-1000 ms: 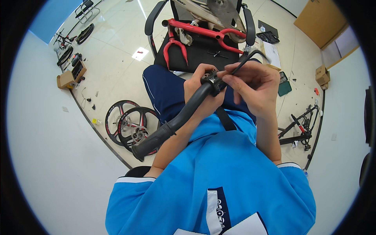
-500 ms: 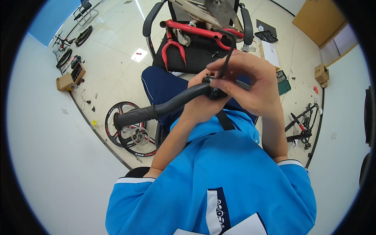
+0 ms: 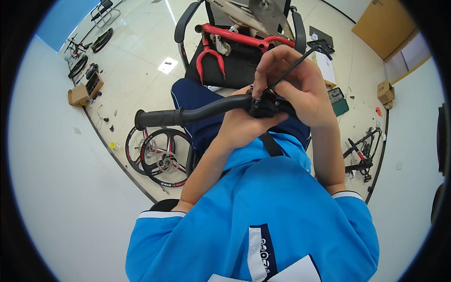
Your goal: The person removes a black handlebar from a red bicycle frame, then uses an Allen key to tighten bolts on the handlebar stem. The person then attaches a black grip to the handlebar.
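Observation:
A black bicycle handlebar (image 3: pixel 206 108) with a ribbed grip on its left end lies across my lap. My left hand (image 3: pixel 242 128) is closed around it from below, by the black clamp (image 3: pixel 263 107) near its middle. Between the thumb and fingers of my right hand (image 3: pixel 307 96) is a thin black hex key (image 3: pixel 292 67). It slants up to the right, with its bent end free and its lower end at the top of the clamp. Whether the tip sits in a bolt is hidden by my fingers.
Ahead stands a black chair (image 3: pixel 188 28) bearing a red bicycle frame and fork (image 3: pixel 239 36) and a pale frame. Spoked wheels (image 3: pixel 164 157) lie on the floor at left, a black frame (image 3: pixel 364 152) at right. An opened cardboard box (image 3: pixel 80 95) stands far left.
The hex key has swung from nearly upright to a slant toward the right. The handlebar's left end has risen, bringing the bar closer to level. My right hand's fingers have shifted along the key.

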Motion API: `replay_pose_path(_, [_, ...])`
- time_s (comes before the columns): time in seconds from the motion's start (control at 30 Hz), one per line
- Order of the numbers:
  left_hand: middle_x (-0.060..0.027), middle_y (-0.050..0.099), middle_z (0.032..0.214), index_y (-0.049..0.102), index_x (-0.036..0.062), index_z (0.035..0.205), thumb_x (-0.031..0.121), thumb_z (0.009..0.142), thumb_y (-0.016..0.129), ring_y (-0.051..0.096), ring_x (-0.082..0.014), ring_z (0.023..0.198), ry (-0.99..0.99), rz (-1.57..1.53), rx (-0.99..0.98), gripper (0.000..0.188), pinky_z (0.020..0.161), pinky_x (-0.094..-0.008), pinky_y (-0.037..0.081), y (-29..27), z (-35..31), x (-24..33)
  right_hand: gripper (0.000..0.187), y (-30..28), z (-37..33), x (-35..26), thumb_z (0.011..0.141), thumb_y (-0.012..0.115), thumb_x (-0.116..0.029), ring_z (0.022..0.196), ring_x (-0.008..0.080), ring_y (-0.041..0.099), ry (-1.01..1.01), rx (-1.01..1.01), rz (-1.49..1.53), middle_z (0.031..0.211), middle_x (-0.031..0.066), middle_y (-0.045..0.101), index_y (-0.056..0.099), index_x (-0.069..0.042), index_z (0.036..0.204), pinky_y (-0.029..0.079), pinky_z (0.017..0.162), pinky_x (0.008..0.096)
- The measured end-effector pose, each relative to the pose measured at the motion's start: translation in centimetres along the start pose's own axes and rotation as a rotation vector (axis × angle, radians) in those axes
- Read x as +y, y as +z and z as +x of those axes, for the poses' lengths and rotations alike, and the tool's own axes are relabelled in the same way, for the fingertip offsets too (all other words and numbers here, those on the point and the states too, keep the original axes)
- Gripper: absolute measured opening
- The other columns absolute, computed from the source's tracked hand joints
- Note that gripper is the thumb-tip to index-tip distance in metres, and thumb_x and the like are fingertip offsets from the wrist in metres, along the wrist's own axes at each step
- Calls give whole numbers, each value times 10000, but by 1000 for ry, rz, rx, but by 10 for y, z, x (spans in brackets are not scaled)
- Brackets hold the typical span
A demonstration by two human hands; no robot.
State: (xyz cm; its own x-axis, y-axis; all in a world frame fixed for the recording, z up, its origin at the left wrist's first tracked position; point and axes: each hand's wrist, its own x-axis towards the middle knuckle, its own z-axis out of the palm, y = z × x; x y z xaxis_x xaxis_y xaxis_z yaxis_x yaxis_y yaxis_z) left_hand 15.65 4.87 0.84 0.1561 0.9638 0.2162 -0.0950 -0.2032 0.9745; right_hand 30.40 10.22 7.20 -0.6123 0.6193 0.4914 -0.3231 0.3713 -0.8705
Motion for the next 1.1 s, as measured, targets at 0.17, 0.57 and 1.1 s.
replay_pose_path(0.17, [-33,663,856,615,41,1004,102,705,839,630,-120,777,-76,18,0,378,703,-281,510,2,0,-2,216,8,0,-3,875,514,-40,850,140,607,54,32,182,964,90,589,530,6,1086,511,796,296])
replay_pose_path(0.57, [-21,651,823,619,62,948,136,689,862,610,-104,740,22,0,-12,363,694,-273,498,1,1,-3,166,-13,3,-12,874,740,-85,738,93,645,7,70,-220,844,63,691,640,25,944,540,690,244])
replay_pose_path(1.1, [-34,667,797,612,31,943,103,683,856,621,-81,735,219,79,29,364,654,-244,493,-1,3,0,159,-29,-17,-37,846,740,-55,748,123,636,155,-54,-382,847,88,651,612,23,900,525,677,247])
